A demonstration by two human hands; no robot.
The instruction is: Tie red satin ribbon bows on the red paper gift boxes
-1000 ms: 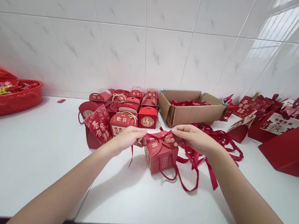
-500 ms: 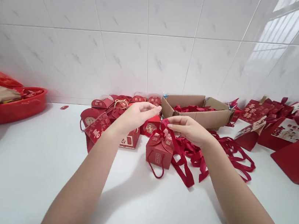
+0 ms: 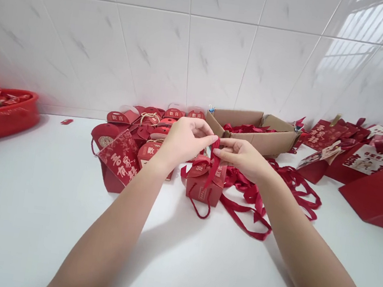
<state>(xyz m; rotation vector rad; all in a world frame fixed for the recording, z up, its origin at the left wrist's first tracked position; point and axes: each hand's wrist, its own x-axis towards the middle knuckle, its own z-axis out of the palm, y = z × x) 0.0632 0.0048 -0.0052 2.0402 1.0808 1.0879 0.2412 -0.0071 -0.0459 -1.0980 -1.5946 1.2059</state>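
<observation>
On the white worktop (image 3: 59, 224), below our fingertips, sits a small red box (image 3: 195, 190). Our left hand (image 3: 185, 141) and right hand (image 3: 242, 159) pinch a red ribbon (image 3: 213, 168) above its lid, close together. Loose ribbons (image 3: 298, 193) crowd its right side, a cardboard tray (image 3: 264, 143) stands behind, and our left arm (image 3: 120, 214) partly hides the clustered boxes (image 3: 151, 152). Red bags (image 3: 377, 193) stand far right, a red basin (image 3: 5, 120) far left.

head-worn view, facing forward, down over table (image 3: 44, 199)
</observation>
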